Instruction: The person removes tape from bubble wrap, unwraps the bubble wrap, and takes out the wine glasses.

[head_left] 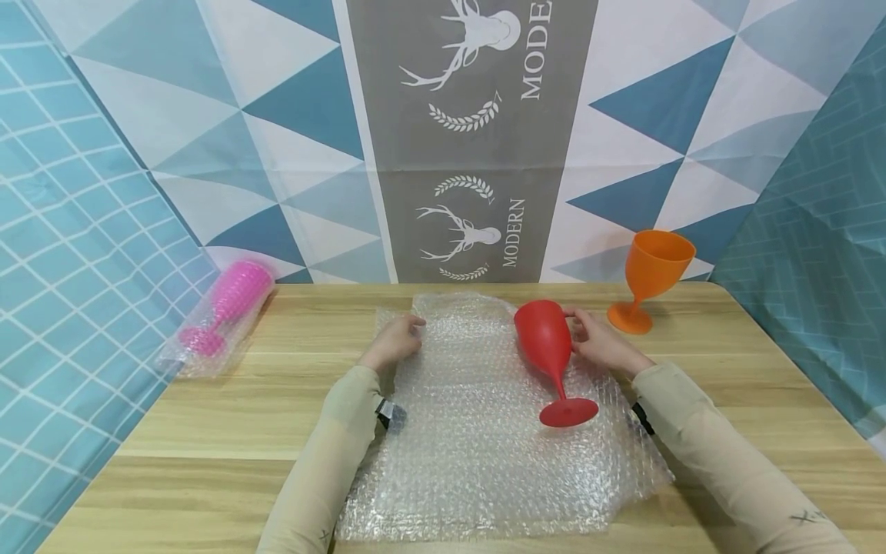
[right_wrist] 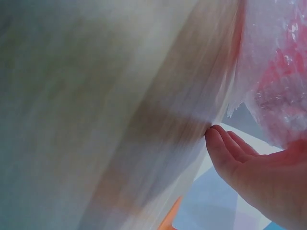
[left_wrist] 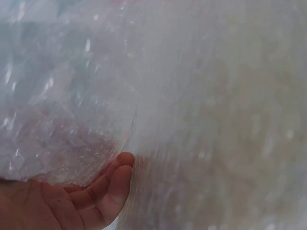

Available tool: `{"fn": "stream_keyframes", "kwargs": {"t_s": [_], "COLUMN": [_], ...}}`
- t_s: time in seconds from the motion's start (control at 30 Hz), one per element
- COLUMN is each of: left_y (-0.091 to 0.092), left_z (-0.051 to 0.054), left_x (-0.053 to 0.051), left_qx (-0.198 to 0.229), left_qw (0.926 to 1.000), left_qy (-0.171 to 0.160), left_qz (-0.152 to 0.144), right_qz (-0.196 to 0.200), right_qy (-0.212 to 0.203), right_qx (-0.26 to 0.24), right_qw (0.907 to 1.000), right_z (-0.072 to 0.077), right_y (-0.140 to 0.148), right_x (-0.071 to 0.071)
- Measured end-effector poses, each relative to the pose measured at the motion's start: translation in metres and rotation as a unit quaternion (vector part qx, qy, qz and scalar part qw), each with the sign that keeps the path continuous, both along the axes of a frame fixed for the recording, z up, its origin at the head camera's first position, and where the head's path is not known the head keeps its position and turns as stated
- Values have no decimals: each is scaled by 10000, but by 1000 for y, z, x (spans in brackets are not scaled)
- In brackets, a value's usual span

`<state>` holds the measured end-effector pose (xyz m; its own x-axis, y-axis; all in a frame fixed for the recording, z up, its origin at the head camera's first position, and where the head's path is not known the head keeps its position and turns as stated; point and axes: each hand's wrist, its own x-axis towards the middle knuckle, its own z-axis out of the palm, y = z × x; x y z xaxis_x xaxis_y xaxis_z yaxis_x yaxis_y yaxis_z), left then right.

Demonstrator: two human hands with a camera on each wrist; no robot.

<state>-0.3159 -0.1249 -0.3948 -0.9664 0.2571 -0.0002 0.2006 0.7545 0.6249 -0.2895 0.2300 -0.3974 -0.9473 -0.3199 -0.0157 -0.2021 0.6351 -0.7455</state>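
A sheet of bubble wrap (head_left: 457,454) lies flat in the middle of the table. On its right half a red goblet (head_left: 543,335) rests on its side, bowl toward the wall and foot toward me. My left hand (head_left: 396,341) is at the wrap's far left edge, fingers touching it; in the left wrist view the film partly covers that hand (left_wrist: 91,203). Beside the goblet's bowl, my right hand (head_left: 604,342) touches the wrap's right side, its fingers (right_wrist: 230,148) straight against the tabletop in the right wrist view. The right thumb is partly hidden behind film.
An orange goblet (head_left: 656,265) stands upright at the back right, close behind my right hand. At the back left, a pink goblet (head_left: 238,292) wrapped in bubble wrap leans by the tiled cloth. The wooden table (head_left: 228,431) ends at a patterned wall covering (head_left: 471,146).
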Motion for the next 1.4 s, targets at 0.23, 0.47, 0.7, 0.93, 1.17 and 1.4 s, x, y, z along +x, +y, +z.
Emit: {"fn": "stream_keyframes", "kwargs": {"t_s": [0.23, 0.47, 0.7, 0.93, 1.17, 1.4], "left_y": [0, 0, -1, -2, -1, 0], "left_z": [0, 0, -4, -4, -4, -2], "left_x": [1, 1, 0, 0, 0, 0], "left_qx": [83, 112, 89, 57, 116, 72], "left_qw": [9999, 9998, 9997, 9999, 9997, 9998], "left_qy": [-58, -127, -219, -149, -190, -204], "left_qz": [20, 58, 43, 22, 23, 32], "right_qz": [9, 84, 174, 316, 269, 267], "right_qy": [-74, -14, -82, -94, 127, 192], "right_qx": [39, 110, 59, 61, 407, 527], "right_qw": [10000, 9999, 9998, 9994, 9987, 9981], "right_z": [-1, -3, -5, -6, -4, -6], "right_y": [1, 2, 2, 4, 3, 4], "right_x": [-1, -4, -4, -4, -3, -6]}}
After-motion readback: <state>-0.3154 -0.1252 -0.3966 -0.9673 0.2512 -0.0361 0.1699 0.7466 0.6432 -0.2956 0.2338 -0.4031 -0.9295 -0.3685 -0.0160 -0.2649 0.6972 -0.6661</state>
